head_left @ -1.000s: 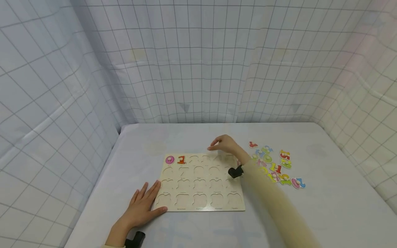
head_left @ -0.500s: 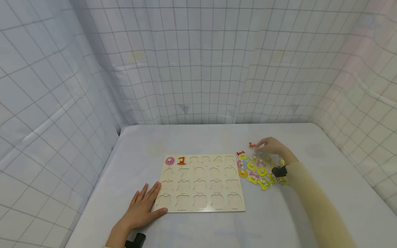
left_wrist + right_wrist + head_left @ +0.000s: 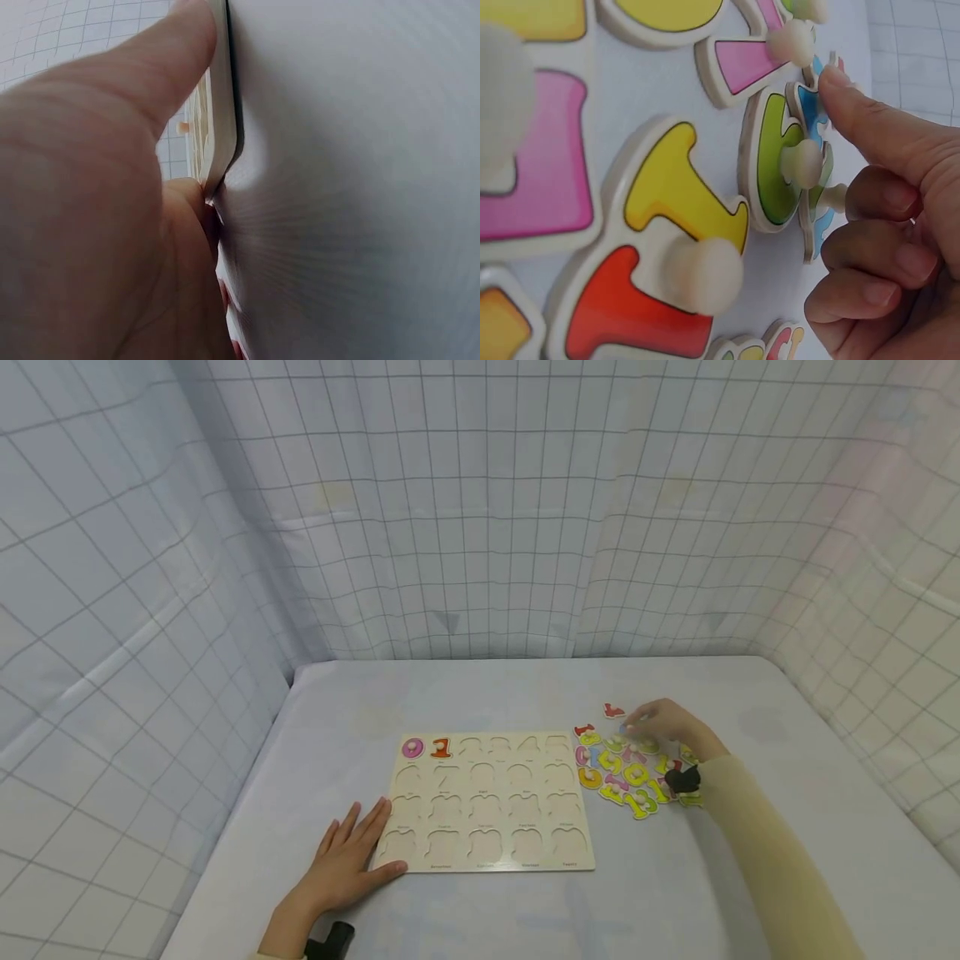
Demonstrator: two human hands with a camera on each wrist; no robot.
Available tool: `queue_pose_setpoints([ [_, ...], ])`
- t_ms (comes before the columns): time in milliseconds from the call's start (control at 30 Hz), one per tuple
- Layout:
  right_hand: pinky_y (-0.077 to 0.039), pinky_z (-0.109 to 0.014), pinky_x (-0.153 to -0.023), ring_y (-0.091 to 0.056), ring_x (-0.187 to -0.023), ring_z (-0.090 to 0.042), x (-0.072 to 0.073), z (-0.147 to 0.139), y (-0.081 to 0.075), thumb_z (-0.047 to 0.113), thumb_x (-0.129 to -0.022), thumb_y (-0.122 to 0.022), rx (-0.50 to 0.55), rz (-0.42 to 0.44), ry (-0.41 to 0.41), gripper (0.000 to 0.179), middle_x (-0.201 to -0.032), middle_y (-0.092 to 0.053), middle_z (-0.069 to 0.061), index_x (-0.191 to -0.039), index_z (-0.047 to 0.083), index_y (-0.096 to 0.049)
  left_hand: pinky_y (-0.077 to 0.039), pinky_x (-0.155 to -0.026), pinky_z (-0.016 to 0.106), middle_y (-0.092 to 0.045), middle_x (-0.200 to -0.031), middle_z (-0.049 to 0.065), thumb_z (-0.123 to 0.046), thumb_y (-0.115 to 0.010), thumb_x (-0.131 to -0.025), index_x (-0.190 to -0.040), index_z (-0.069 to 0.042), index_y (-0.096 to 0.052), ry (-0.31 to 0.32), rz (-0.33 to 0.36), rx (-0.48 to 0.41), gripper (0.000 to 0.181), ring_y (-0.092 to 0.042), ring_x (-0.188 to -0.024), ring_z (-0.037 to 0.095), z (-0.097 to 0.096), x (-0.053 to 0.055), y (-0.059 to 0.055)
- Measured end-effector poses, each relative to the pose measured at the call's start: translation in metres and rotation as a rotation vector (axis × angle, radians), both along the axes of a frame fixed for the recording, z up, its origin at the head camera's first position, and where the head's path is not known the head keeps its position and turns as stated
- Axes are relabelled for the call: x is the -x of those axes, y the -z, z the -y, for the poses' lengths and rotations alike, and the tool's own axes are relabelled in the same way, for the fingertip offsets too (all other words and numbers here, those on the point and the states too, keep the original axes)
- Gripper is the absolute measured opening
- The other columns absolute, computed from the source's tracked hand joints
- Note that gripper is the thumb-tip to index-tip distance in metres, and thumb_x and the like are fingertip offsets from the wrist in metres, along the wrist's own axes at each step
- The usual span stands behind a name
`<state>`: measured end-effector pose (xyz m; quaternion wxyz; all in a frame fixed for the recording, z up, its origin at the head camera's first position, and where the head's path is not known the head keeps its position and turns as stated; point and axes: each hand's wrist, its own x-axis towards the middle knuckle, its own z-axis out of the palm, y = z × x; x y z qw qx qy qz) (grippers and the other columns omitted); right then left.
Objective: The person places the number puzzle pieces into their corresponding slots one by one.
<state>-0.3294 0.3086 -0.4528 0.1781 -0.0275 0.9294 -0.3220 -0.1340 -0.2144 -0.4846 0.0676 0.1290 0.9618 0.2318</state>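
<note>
My left hand (image 3: 347,860) lies flat with spread fingers on the lower left corner of a wooden number puzzle board (image 3: 480,783). Its thumb lies along the board's edge in the left wrist view. A purple 0 (image 3: 412,747) and an orange 1 (image 3: 441,747) sit in the first two slots of the top row. At the far side of the loose pieces is my right hand (image 3: 670,723), thumb and forefinger pinching at a blue number piece (image 3: 808,105) whose knob is hidden. The other fingers are curled. A green 6 (image 3: 774,172) lies beside that piece.
Right of the board, several knobbed number pieces lie crowded together, among them a yellow 9 (image 3: 636,774) and a green-yellow 13 (image 3: 641,803). A red piece (image 3: 613,711) lies at the far end of the group. Grid-patterned curtains (image 3: 480,527) enclose the white table (image 3: 480,914).
My right hand has moved right from above the board's top edge to the loose pieces, and in the last half second shifted only slightly. The left hand has stayed on the board.
</note>
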Motion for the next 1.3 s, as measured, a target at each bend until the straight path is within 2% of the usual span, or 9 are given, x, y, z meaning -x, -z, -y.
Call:
queue_pose_setpoints([
  [200,-0.031,-0.062,-0.099,-0.04,-0.123,-0.044,0.002,-0.004,0.004,0.032,-0.085,-0.072,0.013,-0.022,-0.008,0.027,-0.13,-0.051,-0.023,-0.101,0.01,-0.072,-0.002,-0.107,0.06,-0.028,-0.152,0.012,-0.06,-0.062,-0.082,-0.15,-0.006,-0.028,-0.005,-0.039,-0.023,0.092,-0.01,-0.14,0.042,-0.001,-0.001,0.002],
  [300,-0.031,-0.062,-0.099,-0.041,-0.122,-0.043,0.003,-0.005,0.004,0.029,-0.085,-0.073,0.012,-0.055,-0.03,0.025,-0.127,-0.054,-0.022,-0.098,0.008,-0.073,-0.003,-0.107,0.06,-0.03,-0.151,0.013,-0.058,-0.064,-0.081,-0.149,-0.006,-0.03,-0.004,-0.057,-0.039,0.092,-0.011,-0.139,0.043,-0.002,-0.002,0.002],
  [433,-0.03,-0.062,-0.099,-0.041,-0.121,-0.044,0.004,-0.005,0.004,0.026,-0.084,-0.073,0.012,-0.084,-0.055,0.023,-0.124,-0.055,-0.022,-0.097,0.007,-0.073,-0.002,-0.107,0.059,-0.029,-0.152,0.012,-0.059,-0.063,-0.081,-0.149,-0.006,-0.029,-0.005,-0.047,-0.027,0.093,-0.01,-0.14,0.042,-0.002,-0.003,0.001],
  [733,-0.038,-0.057,-0.094,-0.045,-0.117,-0.04,0.005,-0.01,0.009,0.029,-0.085,-0.073,0.038,-0.113,-0.004,0.028,-0.125,-0.054,-0.024,-0.098,0.004,-0.072,-0.002,-0.107,0.059,-0.028,-0.153,0.012,-0.06,-0.061,-0.082,-0.15,-0.007,-0.027,-0.004,-0.026,-0.018,0.093,-0.009,-0.14,0.041,-0.003,-0.004,-0.002],
  [833,-0.034,-0.058,-0.098,-0.042,-0.122,-0.042,0.005,-0.011,0.008,0.03,-0.086,-0.072,0.067,-0.118,0.028,0.031,-0.129,-0.052,-0.025,-0.102,0.003,-0.071,-0.001,-0.108,0.059,-0.027,-0.153,0.012,-0.06,-0.061,-0.082,-0.15,-0.007,-0.027,-0.006,-0.024,-0.019,0.093,-0.009,-0.14,0.041,-0.003,-0.004,-0.003],
  [1000,-0.029,-0.06,-0.101,-0.037,-0.126,-0.044,0.004,0.003,0.003,0.034,-0.085,-0.072,0.123,-0.139,0.023,0.041,-0.133,-0.048,-0.027,-0.107,-0.001,-0.068,-0.002,-0.108,0.059,-0.028,-0.152,0.011,-0.06,-0.062,-0.082,-0.15,-0.007,-0.028,-0.008,-0.043,-0.021,0.093,-0.009,-0.14,0.041,-0.002,-0.004,-0.001],
  [1133,-0.042,-0.049,-0.091,-0.048,-0.113,-0.038,0.004,0.022,0.001,0.034,-0.083,-0.074,0.158,-0.148,-0.004,0.041,-0.125,-0.055,-0.023,-0.104,0.0,-0.069,-0.002,-0.107,0.06,-0.031,-0.151,0.014,-0.057,-0.064,-0.082,-0.149,-0.006,-0.031,0.003,-0.087,-0.057,0.091,-0.011,-0.139,0.042,-0.001,-0.004,0.004],
  [1233,-0.049,-0.042,-0.079,-0.051,-0.102,-0.032,0.003,0.04,0.001,0.033,-0.083,-0.075,0.197,-0.135,-0.026,0.037,-0.12,-0.058,-0.018,-0.102,0.002,-0.069,-0.003,-0.107,0.06,-0.032,-0.15,0.014,-0.057,-0.064,-0.082,-0.148,-0.006,-0.031,0.005,-0.1,-0.066,0.09,-0.012,-0.139,0.042,0.0,-0.004,0.005],
  [1300,-0.048,-0.039,-0.078,-0.052,-0.101,-0.029,0.005,0.052,0.002,0.032,-0.084,-0.074,0.211,-0.143,-0.056,0.035,-0.12,-0.059,-0.017,-0.102,0.002,-0.07,-0.003,-0.106,0.061,-0.032,-0.15,0.015,-0.056,-0.064,-0.082,-0.148,-0.006,-0.031,0.01,-0.102,-0.073,0.09,-0.012,-0.139,0.043,0.0,-0.004,0.006],
])
